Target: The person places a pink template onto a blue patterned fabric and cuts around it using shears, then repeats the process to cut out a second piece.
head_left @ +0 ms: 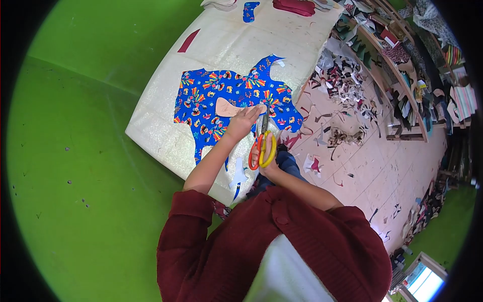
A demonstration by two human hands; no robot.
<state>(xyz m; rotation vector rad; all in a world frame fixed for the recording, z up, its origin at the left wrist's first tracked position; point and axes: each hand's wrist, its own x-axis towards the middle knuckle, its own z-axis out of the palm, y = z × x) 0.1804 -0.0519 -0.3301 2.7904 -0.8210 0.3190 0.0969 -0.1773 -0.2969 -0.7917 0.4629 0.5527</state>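
A blue fabric sheet [201, 95] printed with colourful figures lies on the pale table, its edges cut into irregular curves. On top of it rests a tan, sole-shaped template [226, 108]. My left hand [243, 122] lies flat over the template's right part, fingers stretched out and pressing it on the fabric. Scissors [265, 124] with one orange and one yellow handle are in my right hand [271, 169], fingers through the loops. Their blades point away from me, close beside my left fingertips at the fabric's near edge. The exact blade opening is hard to make out.
The table [166, 100] also carries a small blue cut piece [250, 12], a dark red strip [189, 41] and stacked red pieces [294, 7]. White and blue scraps [238, 173] lie near its front edge. Scraps [344, 75] litter the floor beside wooden shelving [402, 85].
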